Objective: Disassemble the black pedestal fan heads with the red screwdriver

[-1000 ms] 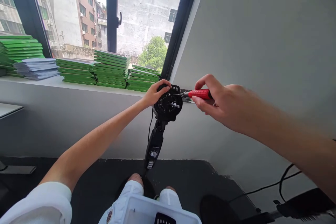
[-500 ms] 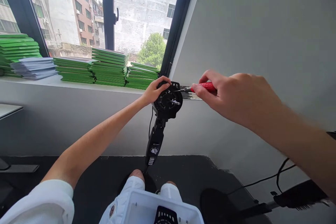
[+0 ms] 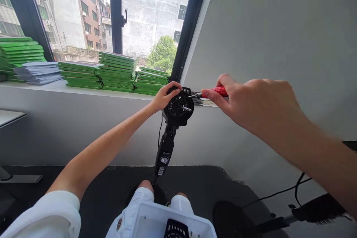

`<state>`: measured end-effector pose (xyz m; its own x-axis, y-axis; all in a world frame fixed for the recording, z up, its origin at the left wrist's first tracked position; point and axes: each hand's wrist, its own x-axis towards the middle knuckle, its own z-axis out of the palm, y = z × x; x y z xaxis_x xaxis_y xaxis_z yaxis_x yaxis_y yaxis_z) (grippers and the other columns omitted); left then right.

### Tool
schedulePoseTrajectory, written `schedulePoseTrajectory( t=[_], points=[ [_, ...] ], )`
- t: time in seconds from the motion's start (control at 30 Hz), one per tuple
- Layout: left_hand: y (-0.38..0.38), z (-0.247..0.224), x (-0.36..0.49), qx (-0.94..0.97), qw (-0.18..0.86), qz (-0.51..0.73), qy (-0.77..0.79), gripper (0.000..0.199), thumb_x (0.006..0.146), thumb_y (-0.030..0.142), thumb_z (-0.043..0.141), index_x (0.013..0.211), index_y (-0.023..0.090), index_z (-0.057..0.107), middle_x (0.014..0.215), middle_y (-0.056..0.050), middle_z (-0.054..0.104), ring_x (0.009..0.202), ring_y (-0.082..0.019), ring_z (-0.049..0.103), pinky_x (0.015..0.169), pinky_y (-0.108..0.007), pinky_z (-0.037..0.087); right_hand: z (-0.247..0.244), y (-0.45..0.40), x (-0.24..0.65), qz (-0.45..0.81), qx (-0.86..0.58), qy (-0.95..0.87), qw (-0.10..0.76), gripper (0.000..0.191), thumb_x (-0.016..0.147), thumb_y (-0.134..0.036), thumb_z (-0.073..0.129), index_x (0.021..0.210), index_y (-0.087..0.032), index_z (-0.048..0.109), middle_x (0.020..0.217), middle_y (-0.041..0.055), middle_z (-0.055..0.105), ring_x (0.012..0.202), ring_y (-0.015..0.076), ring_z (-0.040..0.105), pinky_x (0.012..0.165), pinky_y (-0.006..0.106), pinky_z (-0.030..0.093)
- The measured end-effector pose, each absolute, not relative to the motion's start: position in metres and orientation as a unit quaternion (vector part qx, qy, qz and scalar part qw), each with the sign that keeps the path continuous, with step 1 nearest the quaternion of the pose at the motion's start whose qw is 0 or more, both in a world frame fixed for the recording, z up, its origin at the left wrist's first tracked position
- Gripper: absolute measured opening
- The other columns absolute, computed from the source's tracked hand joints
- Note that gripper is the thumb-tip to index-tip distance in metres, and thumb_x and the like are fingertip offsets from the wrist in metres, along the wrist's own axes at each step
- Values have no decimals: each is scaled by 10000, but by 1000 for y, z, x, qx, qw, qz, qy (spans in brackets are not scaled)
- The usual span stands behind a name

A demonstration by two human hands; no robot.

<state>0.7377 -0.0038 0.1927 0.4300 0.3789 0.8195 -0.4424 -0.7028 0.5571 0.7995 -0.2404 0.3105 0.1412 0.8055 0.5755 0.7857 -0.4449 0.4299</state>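
The fan head (image 3: pixel 179 113) is upright on its stand (image 3: pixel 164 152), in front of the window ledge (image 3: pixel 52 88), with its round face and central shaft (image 3: pixel 186 109) exposed. The left hand (image 3: pixel 164 98) is closed over the upper left rim, fingers curled on the edge, and appears to steady it. The right hand (image 3: pixel 253 100) is closed around the red handle of the screwdriver (image 3: pixel 221 91). The blade points left, with its tip at the upper part of the face, above the shaft. Whether the tip is seated in a screw cannot be told.

The step in hand is judged to be driving or loosening a fastener. The next move calls for aligning the blade with the fastener, applying light pressure and turning the handle while the rim is held firm. Near the person, a white tray (image 3: pixel 143 220) holds a black slotted part (image 3: pixel 176 229).
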Motion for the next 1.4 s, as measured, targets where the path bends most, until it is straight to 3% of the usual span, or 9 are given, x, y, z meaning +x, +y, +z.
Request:
schedulePoseTrajectory(
  t=[0.23,0.4,0.5,0.57,0.7,0.87,1.07,1.23,1.4],
  points=[
    [-3,194,737,755,384,531,-27,114,928,267,551,940,182,625,961,-25,682,950,-183,613,931,-303,468,317,-239,795,316,749,582,15,449,961,-545,375,1173,-198,567,702,63,679,580,203,562,583,323,330],
    [-3,193,739,750,379,541,-45,123,933,291,558,942,186,620,948,-17,677,936,-174,613,911,-287,474,313,-242,789,422,737,525,52,601,1008,-555,166,926,-190,635,598,91,600,575,217,564,566,317,280],
    [-2,192,739,748,382,541,-49,120,933,286,565,954,185,628,950,-16,678,924,-170,613,892,-280,479,311,-241,792,344,728,593,16,392,949,-469,359,1129,-201,581,653,35,653,508,168,506,559,299,304],
    [-2,191,738,748,386,539,-41,113,934,279,566,950,186,628,953,-17,680,932,-172,614,897,-280,482,312,-241,794,329,724,605,34,417,955,-475,364,1178,-184,563,648,34,648,484,162,474,544,298,301],
    [-2,191,738,744,397,536,-37,117,934,288,572,946,185,627,958,-19,675,930,-172,611,894,-281,482,315,-241,797,419,751,506,68,634,1005,-561,139,889,-197,646,551,79,555,520,200,494,545,319,281],
    [-2,190,738,746,396,534,-37,140,936,312,573,952,183,626,951,-21,671,920,-168,606,885,-276,477,313,-241,808,294,733,614,-12,426,917,-532,408,1165,-217,551,688,25,671,513,165,508,552,295,343],
    [-2,191,738,748,395,532,-29,158,934,337,576,956,188,624,959,-21,667,928,-171,603,886,-278,471,310,-242,802,389,746,539,43,523,973,-589,270,943,-208,627,562,48,565,498,185,473,538,310,283],
    [-3,190,738,747,396,532,-36,133,932,304,568,955,187,626,965,-22,666,930,-170,605,892,-283,472,312,-241,799,295,753,588,6,408,939,-512,443,1190,-212,559,692,24,663,544,168,515,569,300,326],
    [-3,191,738,747,389,538,-44,119,938,296,573,956,191,625,961,-25,668,925,-175,615,898,-299,484,309,-243,796,411,771,482,67,618,1001,-590,197,820,-195,636,565,77,536,577,211,523,575,318,294]
  ],
)
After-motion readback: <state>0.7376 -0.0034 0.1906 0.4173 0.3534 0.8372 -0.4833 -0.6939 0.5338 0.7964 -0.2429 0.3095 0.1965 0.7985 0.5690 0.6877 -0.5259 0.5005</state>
